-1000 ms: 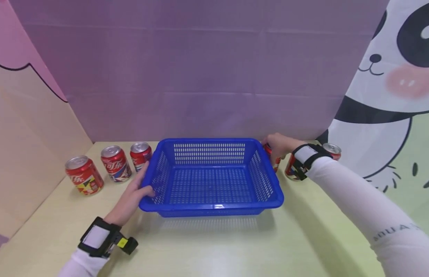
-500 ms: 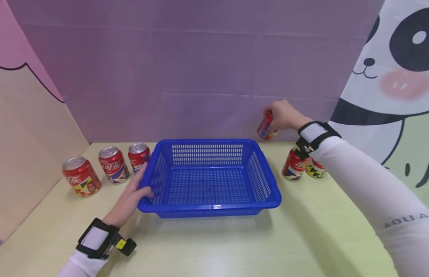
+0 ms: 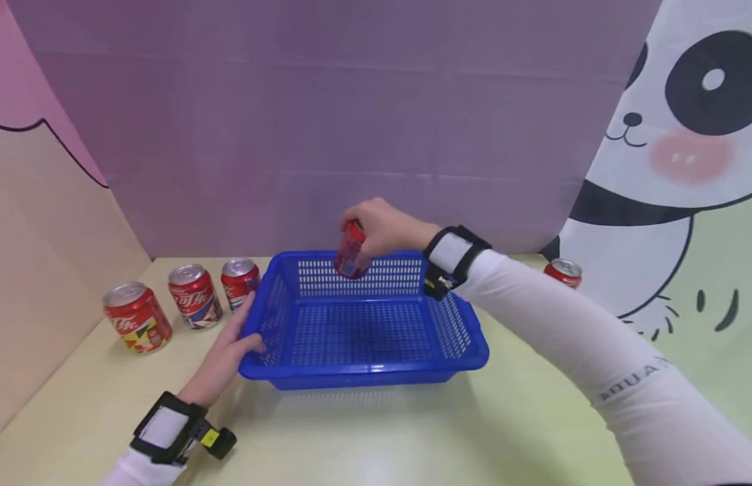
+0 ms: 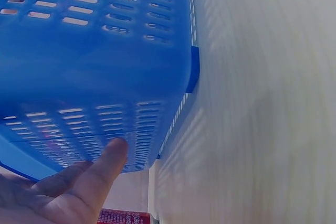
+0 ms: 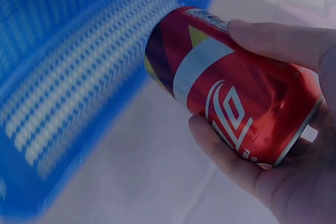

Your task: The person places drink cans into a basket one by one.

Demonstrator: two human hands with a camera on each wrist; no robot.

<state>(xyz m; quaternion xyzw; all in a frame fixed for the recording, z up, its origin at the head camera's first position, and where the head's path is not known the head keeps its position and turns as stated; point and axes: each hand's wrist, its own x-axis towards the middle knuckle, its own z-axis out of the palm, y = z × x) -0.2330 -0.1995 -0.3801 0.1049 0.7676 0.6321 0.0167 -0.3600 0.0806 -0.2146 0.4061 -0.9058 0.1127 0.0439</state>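
Observation:
A blue plastic basket [image 3: 364, 369] with slotted walls sits in the middle of the table, its inside bare. My left hand [image 3: 225, 358] grips its left rim, thumb over the edge and fingers along the outer wall. In the left wrist view, fingers [image 4: 102, 169] lie against the slotted side. Over the back part of the basket, my right hand [image 3: 385, 228] holds a red soda can [image 3: 350, 255], slightly tilted. The right wrist view shows thumb and fingers around the can [image 5: 236, 93], with the basket wall [image 5: 79, 72] close by.
To the basket's left stand three red soda cans: a near one [image 3: 137, 317], a middle one [image 3: 195, 297] and a far one [image 3: 239, 280]. Another can [image 3: 563, 271] shows at the right, partly behind my right sleeve [image 3: 552, 324]. A purple backdrop [image 3: 279, 135] rises behind the table.
My right hand has lifted a soda can from the basket's right side and carried it left over the basket. My left hand stays on the rim.

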